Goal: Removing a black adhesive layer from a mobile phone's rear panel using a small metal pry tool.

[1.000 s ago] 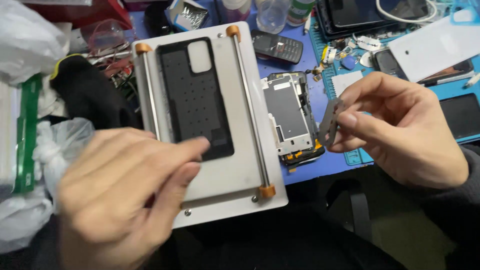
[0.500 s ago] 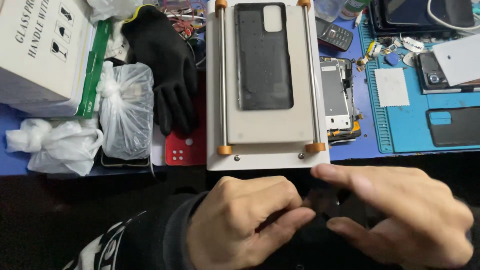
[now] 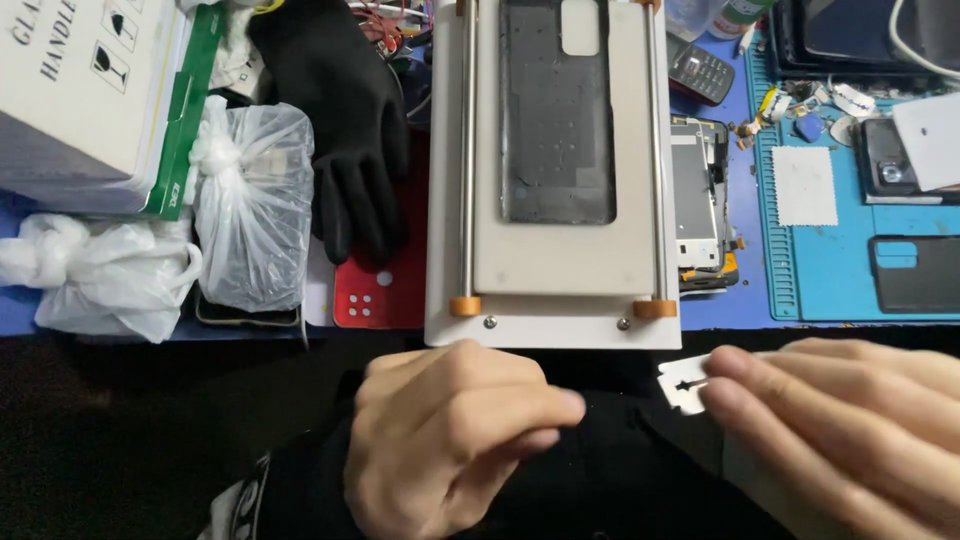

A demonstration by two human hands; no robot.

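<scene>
My right hand (image 3: 850, 430) pinches a thin silver razor blade (image 3: 684, 384) at the lower right, in front of the table edge. My left hand (image 3: 445, 440) hovers at the lower middle with fingers curled together and nothing visible in it. Just beyond both hands stands a white heating plate (image 3: 560, 260) with two metal rails and orange stops. A dark phone back cover (image 3: 557, 120) lies flat on the plate. An opened phone frame (image 3: 697, 205) rests to the right of the plate.
A black glove (image 3: 350, 130) lies left of the plate, beside a tied plastic bag (image 3: 250, 200) and a white box (image 3: 90, 90). A blue work mat (image 3: 850, 270) at right carries a dark phone panel (image 3: 915, 275) and small parts. A keypad phone (image 3: 700, 70) lies behind.
The view has tilted down toward the table's near edge. My hands came together below the plate, then parted, and the blade now shows in my right fingers.
</scene>
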